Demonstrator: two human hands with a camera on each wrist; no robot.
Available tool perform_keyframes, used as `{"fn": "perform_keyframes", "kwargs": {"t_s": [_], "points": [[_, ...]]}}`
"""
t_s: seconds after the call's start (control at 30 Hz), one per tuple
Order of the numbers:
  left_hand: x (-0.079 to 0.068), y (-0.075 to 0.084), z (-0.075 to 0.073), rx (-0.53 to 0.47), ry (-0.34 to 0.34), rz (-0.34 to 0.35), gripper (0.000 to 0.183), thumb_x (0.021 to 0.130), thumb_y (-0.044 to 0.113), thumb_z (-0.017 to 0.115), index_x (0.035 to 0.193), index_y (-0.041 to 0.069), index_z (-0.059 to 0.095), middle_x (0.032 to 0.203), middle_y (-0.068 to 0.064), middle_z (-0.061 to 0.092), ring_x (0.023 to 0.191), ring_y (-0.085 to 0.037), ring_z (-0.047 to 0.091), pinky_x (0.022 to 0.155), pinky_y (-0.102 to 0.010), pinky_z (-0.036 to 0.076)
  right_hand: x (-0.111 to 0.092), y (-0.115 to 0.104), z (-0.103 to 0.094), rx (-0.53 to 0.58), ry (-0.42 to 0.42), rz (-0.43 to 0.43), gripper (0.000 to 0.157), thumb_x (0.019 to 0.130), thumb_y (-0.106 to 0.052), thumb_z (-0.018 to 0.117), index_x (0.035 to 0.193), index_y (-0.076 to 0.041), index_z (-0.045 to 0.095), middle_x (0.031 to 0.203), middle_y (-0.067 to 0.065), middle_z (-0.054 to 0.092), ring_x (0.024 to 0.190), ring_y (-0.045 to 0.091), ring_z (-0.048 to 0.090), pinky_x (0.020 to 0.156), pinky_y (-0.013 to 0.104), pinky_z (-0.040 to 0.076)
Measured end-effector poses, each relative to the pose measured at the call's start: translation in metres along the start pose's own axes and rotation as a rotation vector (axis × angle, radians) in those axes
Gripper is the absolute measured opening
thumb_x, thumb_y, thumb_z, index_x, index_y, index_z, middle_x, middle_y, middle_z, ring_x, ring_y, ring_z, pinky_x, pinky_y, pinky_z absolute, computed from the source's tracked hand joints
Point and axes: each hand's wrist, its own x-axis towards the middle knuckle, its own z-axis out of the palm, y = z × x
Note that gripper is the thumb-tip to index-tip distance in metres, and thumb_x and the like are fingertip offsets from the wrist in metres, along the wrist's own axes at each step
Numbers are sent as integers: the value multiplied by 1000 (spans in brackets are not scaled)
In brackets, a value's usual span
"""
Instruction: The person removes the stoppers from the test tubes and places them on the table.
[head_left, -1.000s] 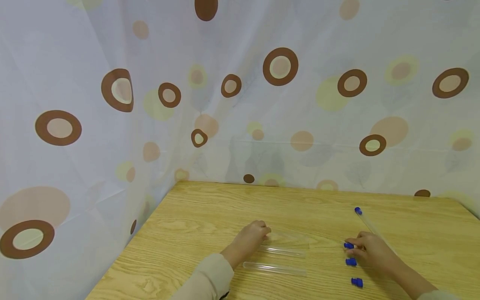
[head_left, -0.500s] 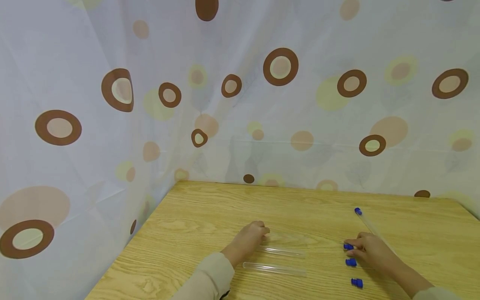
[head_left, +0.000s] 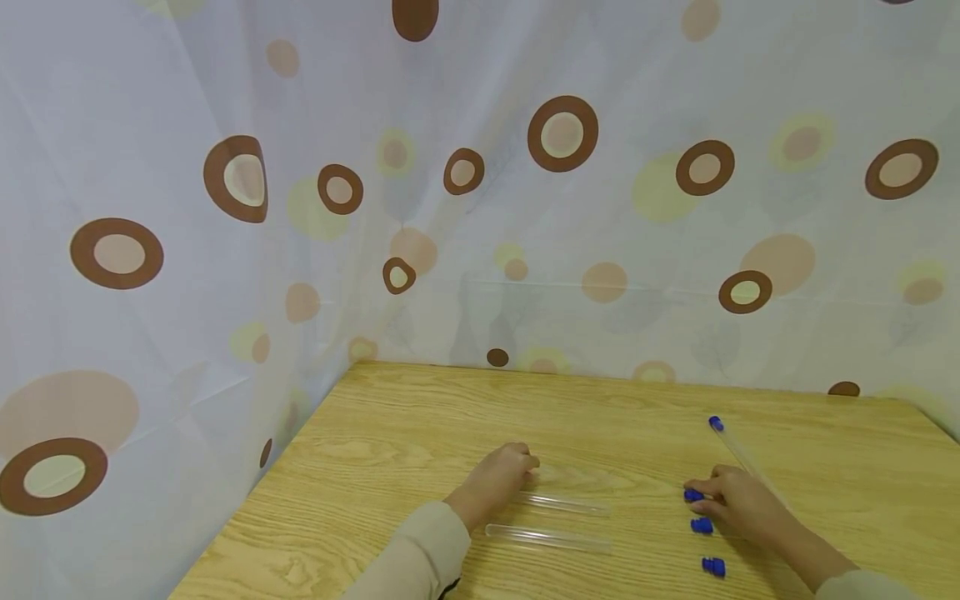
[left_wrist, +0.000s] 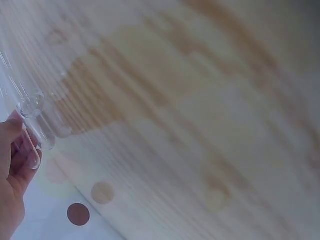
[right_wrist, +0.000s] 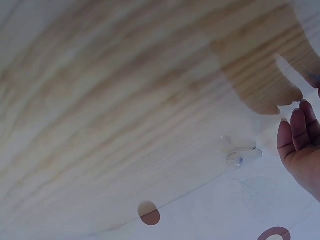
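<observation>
Left hand [head_left: 498, 479] has its thumb and fingers closed on a clear tube [left_wrist: 33, 159], which is super faint in the head view but easy to spot in the left wrist one. Calling 12 the far edge of the wooden table [head_left: 420, 417], there's a second tube [head_left: 564, 503] lying at about 3:30 from that hand and a third tube [head_left: 549, 537] nearer 4:30, both flat on the wood, apart from each other.

Right hand [head_left: 742, 496] is pinching a blue stopper [head_left: 693, 495], thumb one side, finger the other. Another stopper [head_left: 702, 526] sits just beside it at roughly 6 o'clock, with a last stopper [head_left: 713, 567] further along the same way. A capped tube [head_left: 737, 451] slants past the hand, its blue cap [head_left: 716, 423] up at 11. Spotted cloth [head_left: 637, 217] hangs behind at 12.
</observation>
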Motion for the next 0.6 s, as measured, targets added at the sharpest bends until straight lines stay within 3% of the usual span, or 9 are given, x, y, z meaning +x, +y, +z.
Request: {"fn": "perform_keyframes", "kwargs": {"t_s": [0.37,0.6], "points": [[5,-3,4,-8,-9,-27,7,85,15,65,87,10,70,79,1,60,73,-4,57,60,-7,45,0,0,1,19,4,-35,39,86,-23,63,112,6,64,70,-6,43,55,-2,26,47,16,27],[7,-4,5,-43,-50,-55,8,85,15,65,88,10,71,80,2,59,71,-2,55,59,-7,44,0,-1,1,24,17,-56,38,87,-22,63,111,6,64,68,-6,41,55,-2,25,46,15,27]]}}
